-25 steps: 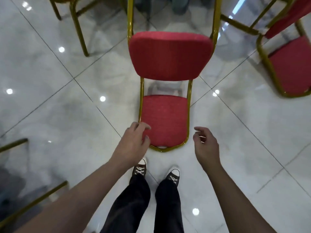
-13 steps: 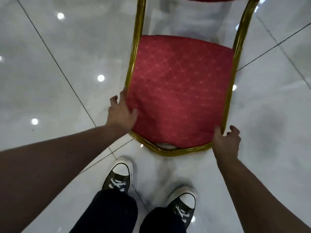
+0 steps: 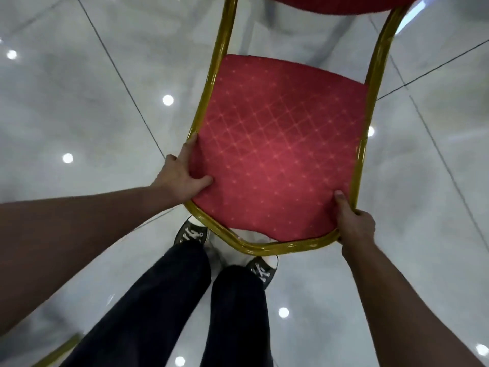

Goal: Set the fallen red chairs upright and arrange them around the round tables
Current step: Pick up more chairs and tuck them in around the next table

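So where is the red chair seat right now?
In the head view the red chair seat fills the middle, just beyond the person's shoes. The left hand grips its left edge and the right hand grips its near right corner.

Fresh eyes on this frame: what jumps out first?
The red patterned seat cushion in its gold metal frame fills the centre. The left hand grips its left edge and the right hand its near right corner. Below it, black-and-white sneakers stand on the glossy white tiled floor.
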`<state>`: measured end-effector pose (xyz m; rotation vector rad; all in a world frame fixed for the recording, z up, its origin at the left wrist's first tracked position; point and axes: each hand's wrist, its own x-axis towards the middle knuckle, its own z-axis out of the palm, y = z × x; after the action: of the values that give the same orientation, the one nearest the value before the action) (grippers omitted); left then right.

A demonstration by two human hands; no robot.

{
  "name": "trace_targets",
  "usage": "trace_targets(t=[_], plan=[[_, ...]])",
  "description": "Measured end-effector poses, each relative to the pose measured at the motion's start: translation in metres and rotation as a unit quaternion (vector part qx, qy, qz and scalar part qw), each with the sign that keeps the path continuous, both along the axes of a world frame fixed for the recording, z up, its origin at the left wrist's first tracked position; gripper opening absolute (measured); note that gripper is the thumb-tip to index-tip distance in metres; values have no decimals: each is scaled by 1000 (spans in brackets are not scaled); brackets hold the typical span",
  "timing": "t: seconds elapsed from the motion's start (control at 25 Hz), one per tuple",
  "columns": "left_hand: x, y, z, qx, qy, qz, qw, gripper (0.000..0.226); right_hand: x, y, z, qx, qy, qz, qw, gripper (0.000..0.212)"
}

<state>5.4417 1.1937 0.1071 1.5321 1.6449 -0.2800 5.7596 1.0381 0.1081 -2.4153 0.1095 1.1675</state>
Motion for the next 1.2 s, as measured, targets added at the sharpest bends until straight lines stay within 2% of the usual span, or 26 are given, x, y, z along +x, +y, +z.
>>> trace_targets(t=[0.12, 0.2, 0.36, 0.56, 0.64, 0.76, 0.84, 0.92, 1.04, 1.12, 1.2], plan=[[11, -15, 131, -2, 31, 17, 999, 106, 8, -17, 129, -2, -9, 43, 999, 83], [16, -16, 218, -1, 52, 41, 998, 94, 19, -22, 207, 7, -6, 51, 999, 86], [37, 10, 377, 23, 92, 51, 994, 78, 42, 2, 372, 48, 33, 9, 998, 67], [78, 56, 526, 112, 57, 91, 988, 40, 73, 62, 499, 119, 59, -74, 988, 45], [95, 71, 559, 174, 21, 81, 981, 36, 74, 86, 529, 149, 29, -78, 985, 36], [126, 84, 578, 299, -22, -48, 953, 54, 72, 127, 569, 187, -83, -19, 979, 39], [148, 106, 591, 321, -83, -21, 943, 59, 76, 155, 587, 196, -192, 80, 958, 43], [169, 156, 593, 311, -101, 24, 945, 51, 90, 189, 597, 203, -264, 164, 928, 42], [194, 230, 595, 286, -91, 18, 954, 60, 111, 237, 609, 206, -276, 197, 918, 40], [204, 247, 589, 300, -81, 10, 950, 65, 118, 262, 614, 201, -260, 169, 929, 38], [210, 244, 582, 330, -82, -16, 940, 66, 118, 278, 610, 200, -216, 146, 945, 47]])
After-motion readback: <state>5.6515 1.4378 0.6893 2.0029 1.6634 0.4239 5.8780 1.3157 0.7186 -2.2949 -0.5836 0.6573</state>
